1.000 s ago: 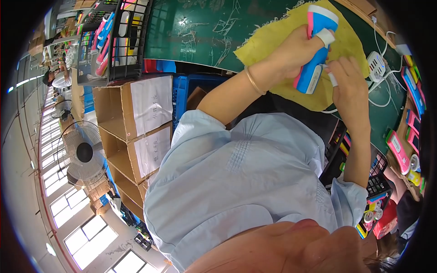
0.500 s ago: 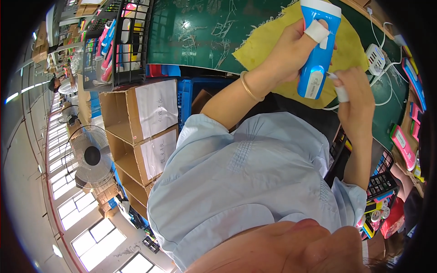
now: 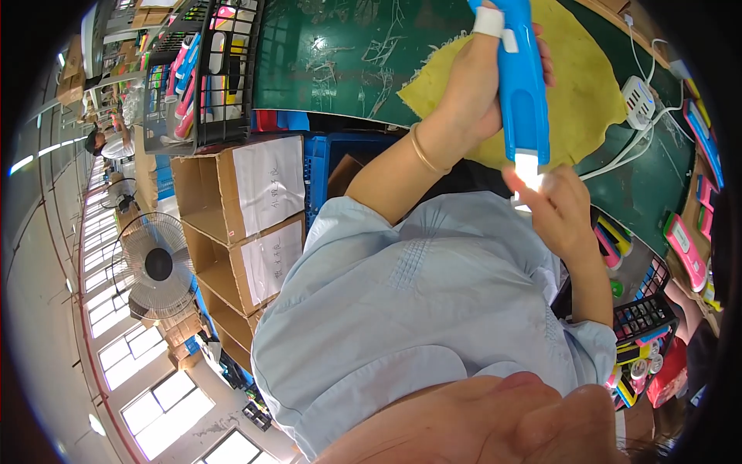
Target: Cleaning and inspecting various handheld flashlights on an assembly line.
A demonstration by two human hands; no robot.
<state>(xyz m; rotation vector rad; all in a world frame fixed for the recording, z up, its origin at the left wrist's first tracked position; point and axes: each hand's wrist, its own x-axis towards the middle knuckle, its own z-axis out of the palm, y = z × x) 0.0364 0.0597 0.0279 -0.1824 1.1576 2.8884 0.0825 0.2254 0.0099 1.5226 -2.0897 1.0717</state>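
A blue flashlight (image 3: 522, 97) is held lengthwise over the yellow cloth, its head cut off by the top edge of the head view. My left hand (image 3: 475, 85) is closed around its upper body, with white tape on the thumb and fingertips showing on the far side. At the near end, a white part (image 3: 527, 164) glows brightly. My right hand (image 3: 568, 213) has its fingers closed at this lit end; the glare hides exactly how they grip it. Beneath lies the yellow cloth (image 3: 591, 85) on a green table (image 3: 325, 66).
A black basket (image 3: 224, 100) of colored flashlights stands at the left, above cardboard compartments (image 3: 232, 193). On the right are a white multi-port charger (image 3: 639, 102) with cables and a pink flashlight (image 3: 685, 251). A fan (image 3: 158, 263) and a distant person (image 3: 116, 143) are further left.
The flashlight has moved left and turned over, showing another side. A white lit part now shows at its near end. My right hand has moved left and down onto that end.
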